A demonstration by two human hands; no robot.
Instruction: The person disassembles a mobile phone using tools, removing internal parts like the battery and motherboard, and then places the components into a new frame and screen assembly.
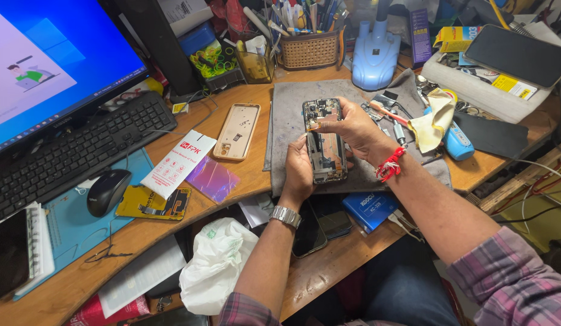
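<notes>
Opened phone (324,142), one, its back off, is held above the grey mat (286,121) at the desk (232,181) middle. Left hand (298,172) grips its lower edge; right hand (347,127) pinches the top. One monitor (51,66), one keyboard (75,151), one mouse (107,191), one phone case (236,131).

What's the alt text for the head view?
Both hands hold an opened phone over a grey mat: left hand cradles its lower part, right hand pinches near its top. Phone back cover, keyboard and mouse lie left.
</notes>
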